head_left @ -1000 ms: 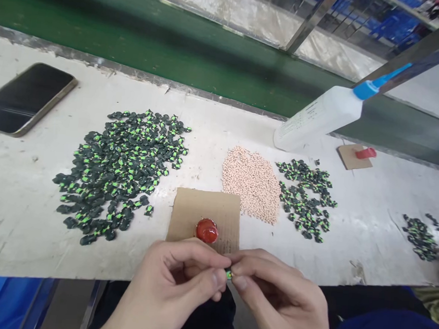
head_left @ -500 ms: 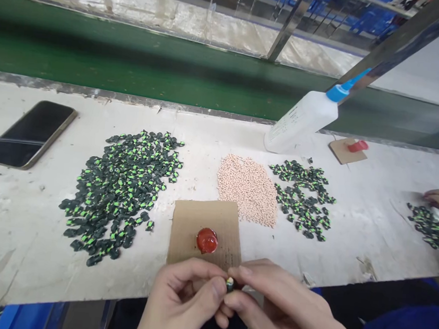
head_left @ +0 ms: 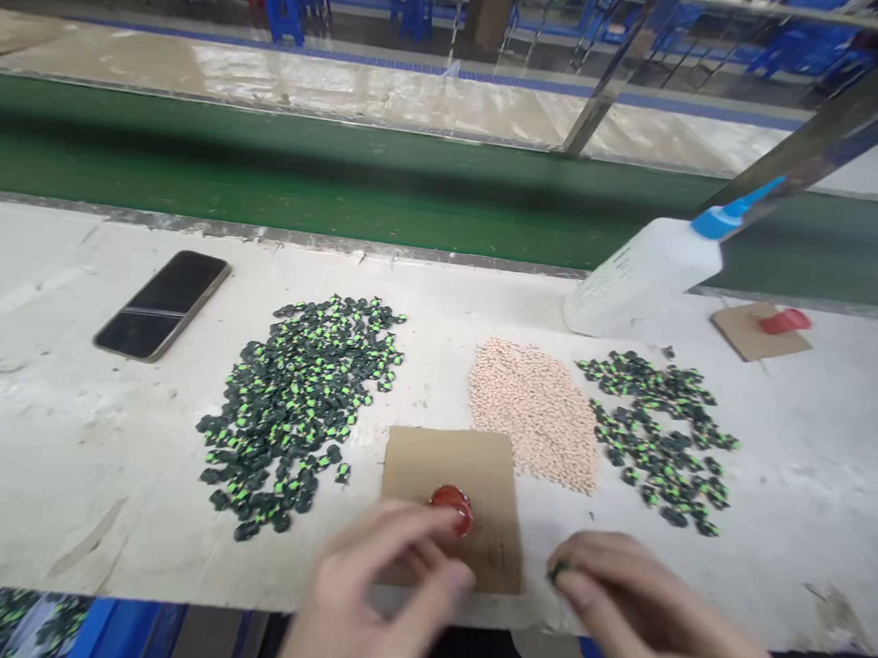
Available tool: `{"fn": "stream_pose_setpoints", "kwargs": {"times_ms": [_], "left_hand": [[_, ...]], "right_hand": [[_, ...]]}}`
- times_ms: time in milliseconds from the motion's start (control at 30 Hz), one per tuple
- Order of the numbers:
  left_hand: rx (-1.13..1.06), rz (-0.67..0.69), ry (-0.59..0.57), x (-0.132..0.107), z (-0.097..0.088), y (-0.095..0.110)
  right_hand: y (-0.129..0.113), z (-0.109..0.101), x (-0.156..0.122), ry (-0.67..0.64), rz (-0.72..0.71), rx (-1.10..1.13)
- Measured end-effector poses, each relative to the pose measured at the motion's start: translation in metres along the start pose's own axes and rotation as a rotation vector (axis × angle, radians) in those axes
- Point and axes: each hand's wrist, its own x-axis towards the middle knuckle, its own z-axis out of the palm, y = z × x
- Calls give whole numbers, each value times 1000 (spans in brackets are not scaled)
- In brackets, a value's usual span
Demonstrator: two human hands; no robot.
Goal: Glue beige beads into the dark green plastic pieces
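My left hand (head_left: pixel 383 591) hovers at the table's near edge, just in front of a brown cardboard square (head_left: pixel 475 462) that carries a red blob (head_left: pixel 452 505). Its fingers are curled and smeared by motion, and nothing shows clearly in them. My right hand (head_left: pixel 645 614) is to the right of the cardboard, with thumb and forefinger pinched on a small black-and-green piece (head_left: pixel 557 575). A big heap of black-and-green pieces (head_left: pixel 299 399) lies to the left. A heap of pink pellets (head_left: pixel 534 411) and a smaller black-and-green heap (head_left: pixel 657 435) lie to the right.
A dark phone (head_left: pixel 162 305) lies at the far left of the white table (head_left: pixel 40 441). A white squeeze bottle with a blue cap (head_left: pixel 645 273) leans at the back right, beside another cardboard scrap with a red cap (head_left: pixel 759 331). A green conveyor belt (head_left: pixel 306 179) runs behind.
My hands, which were pinched together on one small piece, have parted. The right hand moved right with the piece. The view tilted up, and the other person's hand at the right is gone.
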Motion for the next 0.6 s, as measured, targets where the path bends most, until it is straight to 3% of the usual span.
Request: {"fn": "stream_pose_setpoints", "kwargs": {"times_ms": [67, 100, 167, 233, 367, 600], "left_hand": [[419, 354, 252, 8, -29, -20], [599, 432, 285, 14, -44, -33], [899, 643, 130, 29, -69, -62], [1059, 774, 100, 41, -85, -85], [1153, 828, 34, 49, -94, -101], [1148, 773, 4, 46, -97, -96]], "right_hand": [[24, -17, 15, 202, 25, -336], [37, -26, 24, 266, 15, -428], [61, -43, 41, 302, -18, -534], [78, -54, 55, 300, -64, -597], [91, -56, 60, 266, -165, -645], [65, -27, 46, 12, -298, -614]]}}
